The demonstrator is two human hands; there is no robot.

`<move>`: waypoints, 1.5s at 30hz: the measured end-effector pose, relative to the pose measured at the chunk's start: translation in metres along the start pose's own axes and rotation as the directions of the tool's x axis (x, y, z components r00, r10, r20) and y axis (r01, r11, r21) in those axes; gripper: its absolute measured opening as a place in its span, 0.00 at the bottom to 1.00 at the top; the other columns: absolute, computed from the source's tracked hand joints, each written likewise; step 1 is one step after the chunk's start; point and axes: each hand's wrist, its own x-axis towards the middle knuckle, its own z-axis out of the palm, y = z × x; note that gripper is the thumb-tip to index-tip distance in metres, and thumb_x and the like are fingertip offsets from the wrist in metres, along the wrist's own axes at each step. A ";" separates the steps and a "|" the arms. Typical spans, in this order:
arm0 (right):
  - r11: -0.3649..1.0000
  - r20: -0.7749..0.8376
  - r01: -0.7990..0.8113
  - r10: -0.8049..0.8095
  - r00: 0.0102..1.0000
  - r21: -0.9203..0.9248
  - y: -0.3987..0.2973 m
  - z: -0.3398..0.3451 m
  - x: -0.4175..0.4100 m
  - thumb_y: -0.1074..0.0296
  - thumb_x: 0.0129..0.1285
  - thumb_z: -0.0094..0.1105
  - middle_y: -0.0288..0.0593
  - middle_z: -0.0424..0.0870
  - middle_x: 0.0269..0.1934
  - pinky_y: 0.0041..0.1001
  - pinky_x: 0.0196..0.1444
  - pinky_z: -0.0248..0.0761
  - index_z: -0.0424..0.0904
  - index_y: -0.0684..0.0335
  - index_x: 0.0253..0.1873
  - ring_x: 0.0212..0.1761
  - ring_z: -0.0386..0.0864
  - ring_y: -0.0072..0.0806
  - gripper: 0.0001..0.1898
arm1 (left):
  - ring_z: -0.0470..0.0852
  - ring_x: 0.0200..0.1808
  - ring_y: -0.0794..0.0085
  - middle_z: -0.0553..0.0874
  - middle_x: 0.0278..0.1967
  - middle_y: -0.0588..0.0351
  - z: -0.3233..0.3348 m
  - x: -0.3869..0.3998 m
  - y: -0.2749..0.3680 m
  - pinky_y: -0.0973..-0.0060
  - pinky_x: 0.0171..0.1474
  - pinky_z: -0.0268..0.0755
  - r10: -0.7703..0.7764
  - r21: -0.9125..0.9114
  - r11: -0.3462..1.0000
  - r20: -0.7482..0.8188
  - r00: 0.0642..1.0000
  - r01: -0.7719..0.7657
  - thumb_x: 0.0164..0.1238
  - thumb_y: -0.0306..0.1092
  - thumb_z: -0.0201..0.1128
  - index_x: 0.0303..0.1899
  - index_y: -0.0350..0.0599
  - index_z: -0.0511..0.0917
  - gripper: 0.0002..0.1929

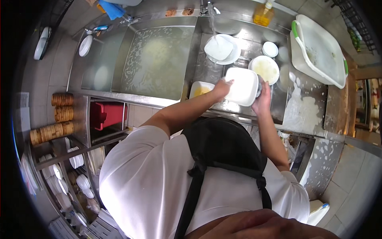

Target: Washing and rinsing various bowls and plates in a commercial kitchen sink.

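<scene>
A white square dish (241,86) with rounded corners is held over the right sink basin (209,73). My left hand (222,89) grips its left edge, thumb on the upper face. At the opposite edge, my right hand (263,97) supports the dish, with a grey scrubber-like thing (259,85) partly hidden behind it. Water runs from the faucet (204,7) onto stacked white dishes (219,49). Just beyond my right hand is a stack of round white dishes (265,70). A white dish with yellow residue (201,88) lies partly under my left forearm.
Small white bowls (270,49) sit at the basin's right. Cloudy water fills the middle basin (155,62). A white plastic tub (320,50) with green handles occupies the right counter, near spilled suds (304,110). A soap pump bottle (263,14) stands on the back ledge.
</scene>
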 end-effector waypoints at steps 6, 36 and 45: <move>0.945 -0.204 -0.272 0.234 0.950 -0.182 0.055 0.003 0.008 0.50 0.76 0.41 0.46 0.80 0.55 0.36 0.55 0.76 0.71 0.61 0.63 0.54 0.80 0.36 0.23 | 0.85 0.44 0.63 0.85 0.47 0.47 -0.020 0.054 -0.054 0.62 0.43 0.79 -0.085 0.141 0.984 -0.173 0.981 0.110 0.72 0.42 0.60 0.56 0.38 0.77 0.19; -0.521 -0.253 -0.547 -0.530 0.809 -0.656 -0.318 -0.041 0.183 0.52 0.60 0.53 0.52 0.75 0.65 0.44 0.64 0.67 0.75 0.55 0.65 0.65 0.75 0.49 0.29 | 0.78 0.61 0.49 0.79 0.59 0.40 -0.125 0.041 -0.034 0.58 0.64 0.69 -0.252 0.964 -0.060 0.238 0.938 -0.260 0.66 0.60 0.58 0.59 0.40 0.77 0.32; -0.590 -0.082 -0.373 -0.459 0.885 -0.717 -0.333 -0.084 0.218 0.44 0.54 0.60 0.55 0.79 0.61 0.42 0.65 0.67 0.79 0.60 0.60 0.64 0.76 0.50 0.32 | 0.72 0.66 0.50 0.74 0.65 0.43 -0.132 0.070 -0.052 0.56 0.66 0.68 -0.136 0.940 -0.052 0.329 0.935 -0.338 0.61 0.37 0.62 0.60 0.47 0.76 0.24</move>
